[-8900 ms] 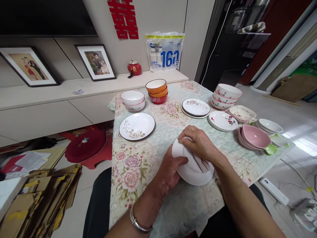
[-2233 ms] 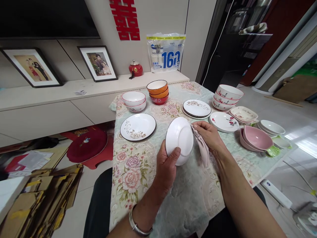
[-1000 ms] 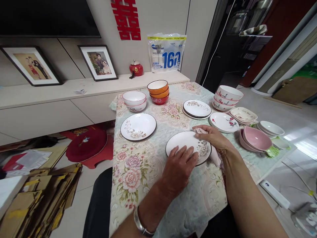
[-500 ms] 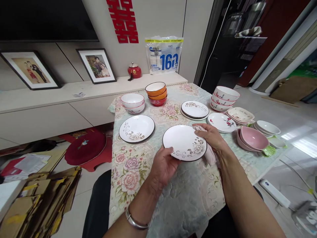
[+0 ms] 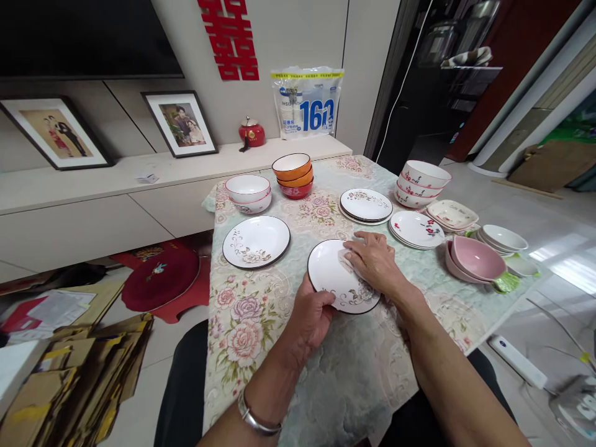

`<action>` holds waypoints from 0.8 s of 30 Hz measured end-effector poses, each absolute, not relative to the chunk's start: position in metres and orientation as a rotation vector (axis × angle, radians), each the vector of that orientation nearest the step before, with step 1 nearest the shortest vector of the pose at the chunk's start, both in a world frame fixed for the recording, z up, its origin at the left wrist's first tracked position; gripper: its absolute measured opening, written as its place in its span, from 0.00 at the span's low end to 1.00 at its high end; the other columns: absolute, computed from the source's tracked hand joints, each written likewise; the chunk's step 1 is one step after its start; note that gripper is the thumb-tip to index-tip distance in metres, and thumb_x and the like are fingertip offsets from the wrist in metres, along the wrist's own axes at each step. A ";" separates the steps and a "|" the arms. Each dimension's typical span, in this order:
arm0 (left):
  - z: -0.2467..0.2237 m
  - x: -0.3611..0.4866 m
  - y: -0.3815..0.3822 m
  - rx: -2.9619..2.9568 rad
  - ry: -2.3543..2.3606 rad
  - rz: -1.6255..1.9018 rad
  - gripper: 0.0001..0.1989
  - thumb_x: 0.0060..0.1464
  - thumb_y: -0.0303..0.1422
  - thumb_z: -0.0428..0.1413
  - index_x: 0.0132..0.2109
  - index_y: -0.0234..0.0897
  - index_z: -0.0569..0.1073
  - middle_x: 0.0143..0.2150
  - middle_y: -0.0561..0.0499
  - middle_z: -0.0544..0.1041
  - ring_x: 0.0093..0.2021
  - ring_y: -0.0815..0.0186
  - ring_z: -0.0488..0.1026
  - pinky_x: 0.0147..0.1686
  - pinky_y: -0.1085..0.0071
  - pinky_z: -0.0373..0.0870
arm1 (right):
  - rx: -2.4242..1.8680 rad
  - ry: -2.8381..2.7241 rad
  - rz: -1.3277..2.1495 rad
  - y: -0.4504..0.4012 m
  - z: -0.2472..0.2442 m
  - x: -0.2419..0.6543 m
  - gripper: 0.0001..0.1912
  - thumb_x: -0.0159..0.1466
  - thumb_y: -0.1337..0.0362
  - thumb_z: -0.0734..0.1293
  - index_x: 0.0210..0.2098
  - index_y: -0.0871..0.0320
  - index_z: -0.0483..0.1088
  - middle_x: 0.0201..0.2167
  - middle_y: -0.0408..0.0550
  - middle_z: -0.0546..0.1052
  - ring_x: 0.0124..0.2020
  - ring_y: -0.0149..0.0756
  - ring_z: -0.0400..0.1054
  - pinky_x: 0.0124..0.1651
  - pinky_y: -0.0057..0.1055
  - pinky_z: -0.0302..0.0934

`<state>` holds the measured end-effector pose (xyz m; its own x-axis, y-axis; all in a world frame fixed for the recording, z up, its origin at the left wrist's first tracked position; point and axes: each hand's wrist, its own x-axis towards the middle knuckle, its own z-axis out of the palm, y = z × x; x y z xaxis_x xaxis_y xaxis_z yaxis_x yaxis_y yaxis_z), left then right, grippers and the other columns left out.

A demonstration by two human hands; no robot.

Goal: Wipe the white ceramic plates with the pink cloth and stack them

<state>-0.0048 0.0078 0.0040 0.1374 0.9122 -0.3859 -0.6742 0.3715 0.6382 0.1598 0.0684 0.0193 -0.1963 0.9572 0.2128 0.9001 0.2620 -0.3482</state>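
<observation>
While our left hand (image 5: 311, 313) closes its grip on the near-left rim of a white plate with a dark edge (image 5: 333, 279), thumb on top, our right hand (image 5: 372, 262) lies flat on the plate's face, fingers spread and pressing a pale cloth (image 5: 345, 256) against it; that grip clasps nothing. We see the plate just right of the frame's centre, low over the flowered worktop (image 5: 251, 323). Up and left lies a matching plate (image 5: 256, 241). Beyond it stand white bowls (image 5: 248, 192) and orange bowls (image 5: 293, 174). Towards the right edge we see stacked plates (image 5: 366, 205) and pink bowls (image 5: 475, 258).
</observation>
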 end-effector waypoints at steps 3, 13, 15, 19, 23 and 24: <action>0.003 -0.005 0.008 0.349 0.837 1.175 0.39 0.30 0.17 0.53 0.55 0.38 0.68 0.43 0.48 0.79 0.43 0.57 0.75 0.37 0.65 0.73 | -1.846 -2.165 0.119 0.066 0.021 0.160 0.15 0.67 0.64 0.61 0.48 0.54 0.77 0.44 0.57 0.73 0.48 0.49 0.62 0.45 0.39 0.57; 0.006 -0.003 0.002 0.421 0.823 1.187 0.35 0.31 0.18 0.53 0.53 0.39 0.69 0.35 0.53 0.76 0.33 0.66 0.71 0.31 0.72 0.67 | -1.478 -2.132 0.450 0.053 0.020 0.111 0.07 0.64 0.67 0.66 0.41 0.56 0.74 0.40 0.49 0.75 0.43 0.38 0.68 0.47 0.32 0.58; 0.005 -0.003 0.003 0.425 0.797 1.193 0.33 0.31 0.18 0.53 0.50 0.38 0.70 0.34 0.54 0.75 0.33 0.67 0.71 0.32 0.73 0.67 | -1.243 -2.198 0.637 0.052 0.022 0.111 0.08 0.63 0.67 0.67 0.42 0.55 0.75 0.41 0.46 0.75 0.43 0.35 0.69 0.48 0.30 0.59; 0.004 -0.004 0.005 0.396 0.816 1.184 0.35 0.30 0.18 0.52 0.52 0.39 0.68 0.36 0.53 0.76 0.34 0.65 0.72 0.33 0.71 0.68 | -1.282 -2.251 0.740 0.061 0.021 0.138 0.10 0.61 0.67 0.69 0.42 0.54 0.76 0.41 0.46 0.74 0.45 0.37 0.68 0.50 0.32 0.58; 0.007 -0.003 0.003 0.389 0.867 1.171 0.38 0.30 0.18 0.52 0.54 0.41 0.67 0.43 0.50 0.78 0.41 0.60 0.74 0.38 0.67 0.71 | -1.822 -2.015 0.288 0.070 0.018 0.159 0.10 0.63 0.66 0.66 0.43 0.57 0.76 0.37 0.51 0.72 0.41 0.41 0.66 0.44 0.33 0.57; 0.008 -0.003 0.002 0.405 0.875 1.166 0.38 0.30 0.18 0.52 0.54 0.41 0.67 0.43 0.50 0.78 0.41 0.60 0.74 0.38 0.67 0.71 | -1.885 -1.982 0.209 0.070 0.018 0.156 0.10 0.63 0.65 0.65 0.43 0.57 0.76 0.37 0.52 0.72 0.40 0.41 0.66 0.42 0.33 0.57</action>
<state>-0.0029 0.0021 0.0079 0.1253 0.9153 -0.3828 -0.6240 0.3727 0.6869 0.1564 0.0700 0.0178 -0.0142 0.9836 0.1799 0.9245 0.0815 -0.3725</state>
